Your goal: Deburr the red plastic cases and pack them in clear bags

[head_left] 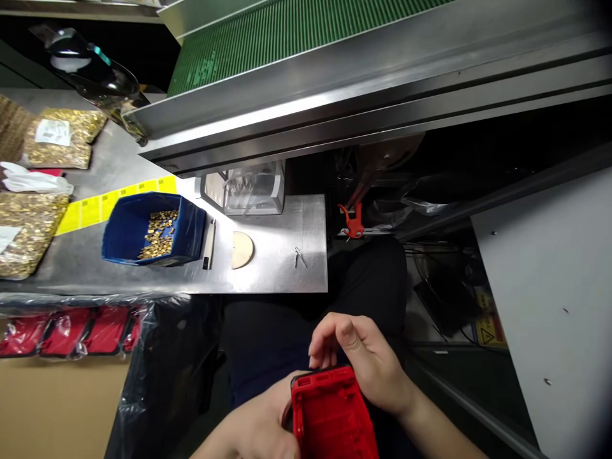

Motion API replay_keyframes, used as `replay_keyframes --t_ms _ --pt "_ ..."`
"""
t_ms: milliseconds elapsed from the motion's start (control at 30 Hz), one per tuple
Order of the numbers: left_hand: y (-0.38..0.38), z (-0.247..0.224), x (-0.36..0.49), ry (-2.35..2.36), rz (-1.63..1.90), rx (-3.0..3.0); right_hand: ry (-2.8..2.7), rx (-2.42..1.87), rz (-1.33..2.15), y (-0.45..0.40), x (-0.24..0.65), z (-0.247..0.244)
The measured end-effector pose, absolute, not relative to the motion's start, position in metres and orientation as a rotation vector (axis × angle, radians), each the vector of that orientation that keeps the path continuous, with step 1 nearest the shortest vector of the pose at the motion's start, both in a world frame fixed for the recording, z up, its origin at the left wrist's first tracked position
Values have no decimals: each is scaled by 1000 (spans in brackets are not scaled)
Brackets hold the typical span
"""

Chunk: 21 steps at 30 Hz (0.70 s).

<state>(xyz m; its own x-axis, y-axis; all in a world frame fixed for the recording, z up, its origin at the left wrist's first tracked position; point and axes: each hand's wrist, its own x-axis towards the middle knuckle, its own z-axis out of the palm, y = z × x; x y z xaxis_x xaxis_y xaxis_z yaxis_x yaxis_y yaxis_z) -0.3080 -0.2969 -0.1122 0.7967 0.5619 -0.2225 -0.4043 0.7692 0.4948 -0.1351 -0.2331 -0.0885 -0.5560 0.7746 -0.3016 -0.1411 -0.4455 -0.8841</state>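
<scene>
A red plastic housing (335,414) with a black rim is at the bottom centre, its hollow inside turned up toward me. My left hand (262,421) grips it along its left side, thumb near the edge and the other fingers mostly hidden. At the upper right corner of the housing is my right hand (370,360). Its fingers are loosely curved beyond the top rim, and I see nothing held in them. The heel of that hand lies against or very close to the housing's right side.
On the metal table (277,274) are a blue bin (115,236) of small brass parts, a cutter knife (209,245), a half-round wooden disc (243,250) and small metal pieces (299,256). A green conveyor (268,44) runs above. Wrapped red parts (67,331) lie lower left; an orange clamp (352,221) hangs centrally.
</scene>
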Motion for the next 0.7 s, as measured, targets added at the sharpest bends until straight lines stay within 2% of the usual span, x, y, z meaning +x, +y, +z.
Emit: replay_keyframes --t_ms 167,333,533,700 --pt "-295 -111 -307 356 506 432 -1193 -994 2004 -238 -133 -91" --pt "-295 -113 -306 353 502 387 -1237 -1216 1742 -242 -134 -96" --pt "-300 -115 -309 356 512 356 -1186 -1079 1948 -244 -136 -96" --pt "-298 -117 -310 349 471 274 -1225 -1257 1754 -248 -137 -99"
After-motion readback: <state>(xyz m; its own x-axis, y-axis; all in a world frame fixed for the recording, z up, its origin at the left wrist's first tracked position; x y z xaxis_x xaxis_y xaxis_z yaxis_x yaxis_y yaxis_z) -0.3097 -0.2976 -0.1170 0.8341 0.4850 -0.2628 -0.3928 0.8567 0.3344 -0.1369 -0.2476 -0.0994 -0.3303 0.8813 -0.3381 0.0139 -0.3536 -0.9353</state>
